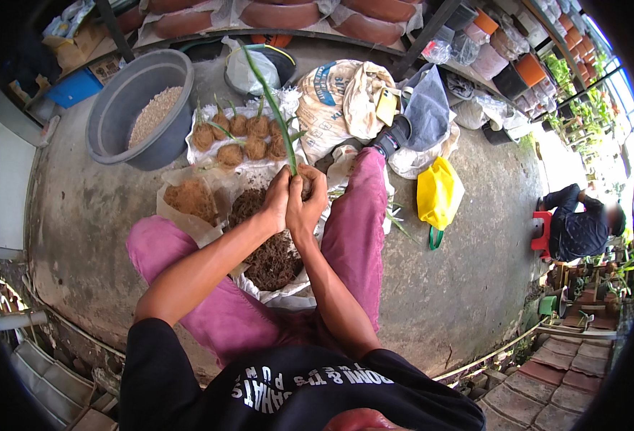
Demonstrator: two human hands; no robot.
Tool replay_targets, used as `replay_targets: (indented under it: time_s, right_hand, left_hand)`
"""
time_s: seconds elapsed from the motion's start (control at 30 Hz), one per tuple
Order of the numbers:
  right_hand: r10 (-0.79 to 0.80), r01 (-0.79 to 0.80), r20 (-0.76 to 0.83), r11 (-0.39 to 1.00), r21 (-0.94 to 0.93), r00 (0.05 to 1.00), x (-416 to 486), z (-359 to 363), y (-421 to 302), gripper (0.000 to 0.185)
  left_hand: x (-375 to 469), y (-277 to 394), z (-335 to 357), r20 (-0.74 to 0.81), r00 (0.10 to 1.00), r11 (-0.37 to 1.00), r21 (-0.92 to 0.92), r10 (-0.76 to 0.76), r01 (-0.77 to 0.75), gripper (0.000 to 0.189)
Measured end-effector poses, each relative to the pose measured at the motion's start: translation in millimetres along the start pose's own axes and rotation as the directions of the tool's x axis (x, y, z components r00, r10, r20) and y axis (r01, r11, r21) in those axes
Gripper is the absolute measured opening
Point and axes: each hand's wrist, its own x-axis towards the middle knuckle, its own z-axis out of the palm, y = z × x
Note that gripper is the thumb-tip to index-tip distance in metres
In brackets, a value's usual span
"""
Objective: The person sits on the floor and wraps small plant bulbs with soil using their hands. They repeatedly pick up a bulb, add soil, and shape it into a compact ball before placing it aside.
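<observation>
My left hand (278, 196) and my right hand (307, 200) meet above a heap of dark fibrous potting mix (274, 264). Between them they grip the base of a plant with one long green leaf (266, 89), which points away from me. A brownish root ball shows partly in my right hand; the fingers hide the rest. Beyond my hands, several fibre-wrapped root balls (230, 155) with green shoots stand on a white woven sack (196, 156). Light brown coir fibre (190, 200) lies in an opened bag left of my hands.
A large grey tub (99, 129) with pale granules stands at upper left. Stuffed sacks (322, 108) lie ahead, and a yellow bag (440, 194) is on the concrete at right. Another person (581, 226) sits on a red stool (541, 234) at far right.
</observation>
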Motion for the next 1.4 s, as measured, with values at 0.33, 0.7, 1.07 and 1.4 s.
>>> replay_targets:
  time_s: [0.33,0.7,1.07,1.4]
  right_hand:
    - [0.059,-0.070,0.096,0.990,0.121,0.994,3,1,3,0.036]
    - [0.080,-0.080,0.004,0.994,0.081,0.997,-4,0,10,0.027]
    - [-0.204,0.201,0.046,0.977,0.066,0.978,-4,-1,-4,0.026]
    - [0.341,-0.372,0.149,0.838,0.398,0.928,-6,2,4,0.043]
  left_hand:
    - [-3,25,7,-0.017,0.987,0.986,-0.043,-0.162,0.161,0.044]
    - [-20,29,27,-0.094,0.996,0.999,0.052,0.006,-0.001,0.038]
    - [-15,33,13,-0.043,0.989,0.985,-0.097,-0.144,0.139,0.032]
    - [-10,29,9,-0.152,0.975,0.987,-0.024,-0.160,0.158,0.048]
